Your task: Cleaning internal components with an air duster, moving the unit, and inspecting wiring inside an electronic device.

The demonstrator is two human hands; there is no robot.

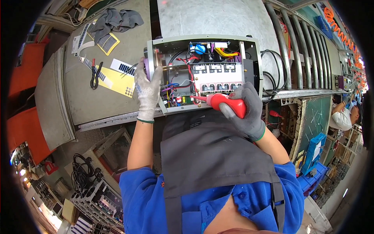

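Note:
A grey metal equipment case (166, 107) with its top off lies on the bench in front of me, full of wiring and circuit boards. My left hand (147, 87), in a pale knit glove, grips the case's left wall, fingers outside and thumb over the edge. In my right hand (251, 111), gloved in grey, is a red squeeze bottle (230, 104) with a narrow nozzle. It is tilted, its nozzle pointing left over the near edge of the case. A white panel (218, 78) with two rows of dark parts sits inside the case, and yellow wires (224, 52) run along its far side.
On the left bench lie pliers (96, 76), tweezers (127, 71), label sheets (117, 82) and a grey cloth (117, 20). A black cable (274, 76) coils right of the case, beside a metal roller conveyor (300, 50). Another person (343, 117) is at far right.

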